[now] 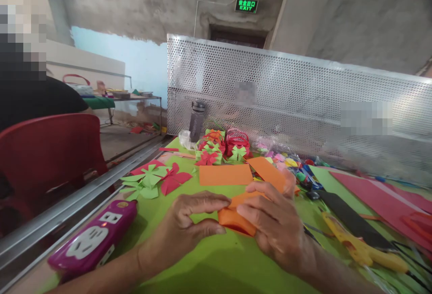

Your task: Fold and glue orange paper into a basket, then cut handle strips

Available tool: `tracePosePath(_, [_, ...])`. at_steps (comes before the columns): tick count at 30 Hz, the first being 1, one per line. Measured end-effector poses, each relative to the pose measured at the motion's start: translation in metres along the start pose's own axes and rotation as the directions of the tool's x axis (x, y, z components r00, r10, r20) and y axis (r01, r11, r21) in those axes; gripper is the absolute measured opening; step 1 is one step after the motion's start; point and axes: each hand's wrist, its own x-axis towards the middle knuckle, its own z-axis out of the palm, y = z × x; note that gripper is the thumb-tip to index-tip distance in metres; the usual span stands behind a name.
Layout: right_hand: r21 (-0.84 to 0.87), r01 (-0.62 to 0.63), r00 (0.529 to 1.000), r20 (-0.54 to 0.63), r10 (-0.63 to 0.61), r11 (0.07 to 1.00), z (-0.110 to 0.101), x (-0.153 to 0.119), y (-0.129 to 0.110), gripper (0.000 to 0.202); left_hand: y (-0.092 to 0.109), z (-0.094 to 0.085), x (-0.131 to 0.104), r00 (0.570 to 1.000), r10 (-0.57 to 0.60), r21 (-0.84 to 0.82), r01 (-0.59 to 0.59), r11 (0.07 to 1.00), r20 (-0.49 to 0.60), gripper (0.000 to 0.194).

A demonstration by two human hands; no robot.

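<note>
Between both hands is a small orange box-like piece, folded from what looks like craft foam or card, with a hollow side facing me. My right hand grips it from the right, fingers curled over the top. On the other side, my left hand pinches its left edge between thumb and fingers. Just beyond lie an orange rectangular sheet and a second orange sheet. Red and light-green flower-like cutouts lie to the left. Farther back sit small decorated red bags.
A purple power strip lies at the left edge of the green tabletop. To the right are a yellow glue gun, a black flat object and red sheets. Behind stand a dark bottle and a perforated metal panel.
</note>
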Motion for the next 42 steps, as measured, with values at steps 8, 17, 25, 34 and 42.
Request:
tracePosePath(8, [-0.076,0.114,0.993,0.018,-0.113,0.991,-0.002,-0.001,0.000,0.031,0.001,0.005,0.000,0.989,-0.130,-0.156,0.140,0.978,0.072,0.028])
tracePosePath(17, [-0.141,0.166,0.986,0.021,-0.164,0.976,-0.004,-0.001,0.000,0.032,-0.001,0.013,-0.007,0.960,-0.247,-0.377,0.278,0.883,0.128,0.021])
tracePosePath(25, [-0.188,0.245,0.969,0.002,-0.249,0.951,-0.005,0.002,-0.006,0.028,-0.006,0.018,-0.009,0.962,-0.231,-0.374,0.270,0.887,0.147,0.025])
tracePosePath(34, [-0.174,0.222,0.975,0.025,-0.221,0.960,-0.002,-0.001,-0.009,0.034,-0.004,0.019,-0.010,0.948,-0.285,-0.424,0.318,0.848,0.141,0.022])
tracePosePath(42, [-0.179,0.162,0.983,-0.058,-0.175,0.970,-0.002,0.000,-0.019,0.031,0.001,0.019,-0.010,0.923,-0.339,-0.517,0.384,0.765,0.184,0.023])
